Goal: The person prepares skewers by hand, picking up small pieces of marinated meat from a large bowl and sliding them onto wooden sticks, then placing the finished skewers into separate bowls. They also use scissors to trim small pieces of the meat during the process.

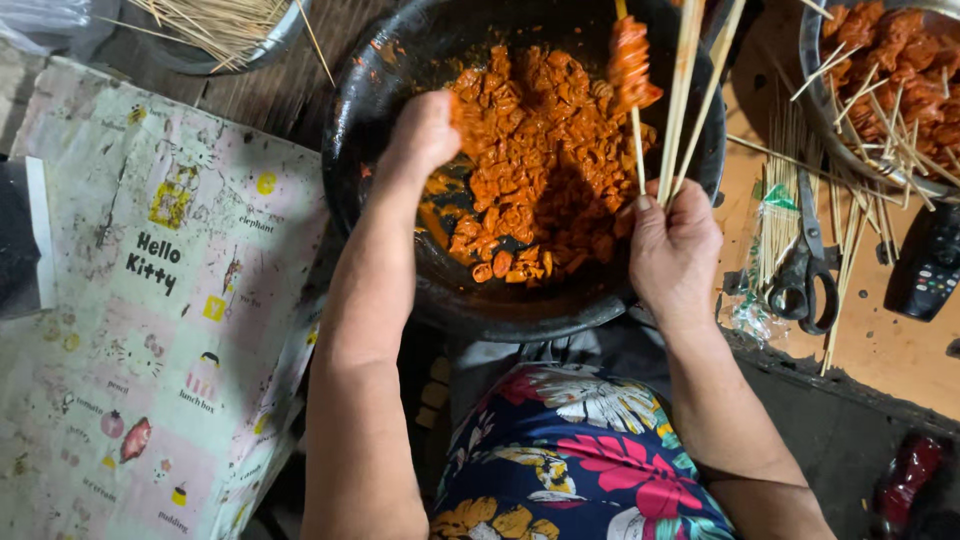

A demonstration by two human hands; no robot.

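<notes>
The left hand (425,130) is blurred, so its fingers among the orange meat pieces (520,170) cannot be made out. The top edge cuts off the black pan (370,190), the bamboo skewers (690,90) and both metal bowls (815,70). The scissors (805,270) partly cover a skewer packet (770,215).

Big black pan (380,130) sits right in front, full of orange marinated meat chunks (530,170). The left hand (425,130) is down in the meat, fingers closed on a piece. The right hand (672,245) has its grip around a bunch of bamboo skewers (690,90), one with meat already threaded on. Scissors (805,265) and loose skewers lie on the tabletop (880,350) to the right, next to a remote (930,265).
</notes>
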